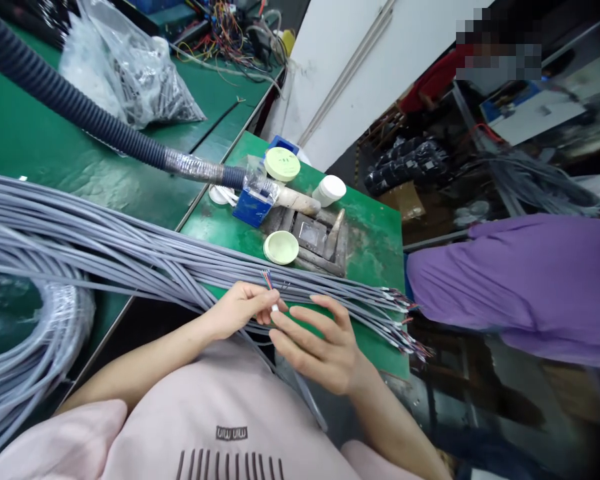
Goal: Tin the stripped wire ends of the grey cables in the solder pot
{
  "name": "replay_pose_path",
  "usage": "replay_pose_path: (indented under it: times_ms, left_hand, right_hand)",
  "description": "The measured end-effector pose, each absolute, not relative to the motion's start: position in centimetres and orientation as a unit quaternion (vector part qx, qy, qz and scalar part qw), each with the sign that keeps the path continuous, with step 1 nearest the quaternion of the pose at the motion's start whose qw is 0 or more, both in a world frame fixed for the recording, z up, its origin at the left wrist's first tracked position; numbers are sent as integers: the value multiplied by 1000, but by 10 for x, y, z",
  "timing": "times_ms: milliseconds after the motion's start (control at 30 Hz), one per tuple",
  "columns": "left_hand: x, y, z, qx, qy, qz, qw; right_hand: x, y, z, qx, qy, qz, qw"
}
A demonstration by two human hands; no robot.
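My left hand [243, 307] is closed in a pinch, close to my body, on the end of a cable. Thin coloured wires [267, 279] fan out above its fingertips, and a small white piece [275, 308] shows just below them. Beside it my right hand [327, 343] is open with its fingers apart. Its index fingertip is near the white piece; whether they touch I cannot tell. Behind both hands a long bundle of grey cables [155, 250] lies across the green table, its stripped wire ends [405, 333] at the right.
A ribbed hose [105, 130] reaches over the table to a stained metal tray [337, 263]. Around it stand a pale green tub [281, 248], a white-lidded jar [331, 190] and a blue box [253, 206]. A coiled cable [63, 327] lies left. A person in purple [520, 287] is at the right.
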State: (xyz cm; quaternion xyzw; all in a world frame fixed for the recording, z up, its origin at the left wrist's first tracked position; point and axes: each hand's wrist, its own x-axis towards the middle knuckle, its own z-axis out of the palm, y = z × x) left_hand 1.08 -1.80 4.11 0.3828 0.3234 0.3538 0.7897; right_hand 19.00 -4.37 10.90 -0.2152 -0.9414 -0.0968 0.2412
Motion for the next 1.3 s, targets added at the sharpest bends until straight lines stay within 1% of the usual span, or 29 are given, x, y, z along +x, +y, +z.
replay_pose_path:
  times_ms: [167,267,633,800,1133,1300]
  left_hand:
    - [8,-28,42,395,337,380,766]
    - [8,-32,44,416,348,383,748]
    - [13,-38,47,453,358,382,721]
    - [15,-39,49,474,366,378,706]
    - [19,-42,52,567,391,408,599]
    - [21,-42,51,585,380,422,578]
  right_hand:
    - [198,-59,101,-237,-949,-42,205]
    - [202,-66,94,-256,-945,-20,203]
    - [205,-78,79,-266,-931,-21,249]
    - [208,-82,75,-277,-927,-13,251]
    - [211,-87,63,-305,-909,38,281]
    - [212,-88,59,-305,-899,55,310]
